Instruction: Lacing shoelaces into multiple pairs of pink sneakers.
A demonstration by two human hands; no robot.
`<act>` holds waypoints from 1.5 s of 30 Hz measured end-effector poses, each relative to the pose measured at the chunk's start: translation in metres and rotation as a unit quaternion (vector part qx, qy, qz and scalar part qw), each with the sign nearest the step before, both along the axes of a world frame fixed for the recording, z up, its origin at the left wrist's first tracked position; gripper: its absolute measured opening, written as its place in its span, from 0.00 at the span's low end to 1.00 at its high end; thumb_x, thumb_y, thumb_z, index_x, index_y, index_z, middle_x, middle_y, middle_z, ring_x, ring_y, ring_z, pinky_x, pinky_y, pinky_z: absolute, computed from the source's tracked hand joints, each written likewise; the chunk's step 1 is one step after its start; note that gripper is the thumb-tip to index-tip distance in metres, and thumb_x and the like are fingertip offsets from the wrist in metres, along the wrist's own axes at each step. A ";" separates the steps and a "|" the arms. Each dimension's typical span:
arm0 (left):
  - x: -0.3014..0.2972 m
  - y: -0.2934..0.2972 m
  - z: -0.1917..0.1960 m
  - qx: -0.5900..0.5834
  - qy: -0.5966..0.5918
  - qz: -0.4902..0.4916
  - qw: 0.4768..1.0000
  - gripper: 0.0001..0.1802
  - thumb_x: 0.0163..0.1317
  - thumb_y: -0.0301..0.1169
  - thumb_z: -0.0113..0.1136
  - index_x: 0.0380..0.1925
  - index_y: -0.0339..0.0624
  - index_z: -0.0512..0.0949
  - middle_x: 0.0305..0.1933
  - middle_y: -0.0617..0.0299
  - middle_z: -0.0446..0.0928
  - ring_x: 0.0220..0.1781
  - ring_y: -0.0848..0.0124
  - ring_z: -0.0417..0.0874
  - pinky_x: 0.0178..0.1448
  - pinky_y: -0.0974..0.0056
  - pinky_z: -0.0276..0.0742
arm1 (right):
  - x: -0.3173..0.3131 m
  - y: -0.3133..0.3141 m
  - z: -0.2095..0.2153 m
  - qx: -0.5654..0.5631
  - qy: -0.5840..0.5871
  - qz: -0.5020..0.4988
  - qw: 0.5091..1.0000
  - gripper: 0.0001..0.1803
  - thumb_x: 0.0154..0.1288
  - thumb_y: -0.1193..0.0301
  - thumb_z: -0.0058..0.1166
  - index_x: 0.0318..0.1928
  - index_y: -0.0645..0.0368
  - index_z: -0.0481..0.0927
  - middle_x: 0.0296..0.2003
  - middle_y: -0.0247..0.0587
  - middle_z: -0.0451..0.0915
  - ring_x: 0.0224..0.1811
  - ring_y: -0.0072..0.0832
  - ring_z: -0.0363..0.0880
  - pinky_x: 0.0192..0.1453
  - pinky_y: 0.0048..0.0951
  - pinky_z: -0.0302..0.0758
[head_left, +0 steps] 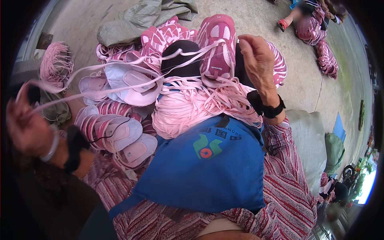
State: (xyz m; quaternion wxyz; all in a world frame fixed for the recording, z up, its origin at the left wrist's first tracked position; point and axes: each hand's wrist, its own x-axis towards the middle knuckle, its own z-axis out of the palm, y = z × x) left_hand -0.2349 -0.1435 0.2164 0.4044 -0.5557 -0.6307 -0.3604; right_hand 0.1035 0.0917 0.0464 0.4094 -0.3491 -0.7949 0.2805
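A pink-and-white shoe upper (217, 60) stands upright in front of me, and a pale pink shoelace (140, 61) is threaded at its front. The lace stretches left in two long strands to my left hand (30, 126), which is raised, somewhat blurred and closed on it. Just right of the upper, my right hand (258, 60) is up with its fingers bent together; what they hold, if anything, is hidden. Across my lap lies a thick bundle of pink laces (180, 108), over a blue cloth apron (192, 168). A black rounded form (182, 56) is left of the upper.
Stacked shoe uppers (120, 132) lie at my left, with more pink ones (168, 38) behind. A lace bundle (57, 64) sits farther left. Grey-green sheeting (140, 20) is on the concrete floor. Another person (312, 20) sits at the far right beside more uppers (327, 60).
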 end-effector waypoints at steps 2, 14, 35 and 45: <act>0.055 0.042 -0.047 0.041 -0.418 -0.246 0.873 0.12 0.66 0.23 0.47 0.39 0.22 0.77 0.38 0.48 0.78 0.34 0.68 0.80 0.37 0.68 0.77 | 0.001 -0.012 0.032 -0.125 0.093 0.062 0.986 0.06 0.65 0.75 0.55 0.41 0.63 0.80 0.27 0.34 0.75 0.25 0.18 0.72 0.28 0.20 0.69; 0.171 0.130 -0.120 -0.089 -0.328 -0.300 0.891 0.06 0.62 0.25 0.57 0.37 0.33 0.76 0.28 0.51 0.72 0.27 0.56 0.76 0.29 0.59 0.71 | -0.029 -0.039 0.065 -0.073 0.143 0.124 0.979 0.17 0.55 0.76 0.64 0.47 0.61 0.79 0.30 0.33 0.75 0.25 0.15 0.72 0.26 0.15 0.65; 0.013 0.044 -0.098 0.194 -0.476 -0.162 0.842 0.08 0.61 0.22 0.51 0.39 0.28 0.70 0.31 0.52 0.75 0.31 0.60 0.83 0.40 0.61 0.84 | 0.264 0.064 0.227 -0.142 0.573 0.101 0.801 0.14 0.65 0.75 0.41 0.21 0.55 0.62 0.17 0.33 0.60 0.13 0.20 0.56 0.26 0.27 0.69; 0.074 0.091 -0.153 -0.020 -0.512 -0.219 0.830 0.10 0.65 0.25 0.52 0.43 0.34 0.78 0.40 0.58 0.81 0.39 0.71 0.82 0.46 0.70 0.76 | 0.149 0.049 0.044 -0.137 0.212 -0.051 0.966 0.15 0.65 0.81 0.44 0.50 0.65 0.79 0.31 0.32 0.75 0.22 0.11 0.65 0.20 0.11 0.58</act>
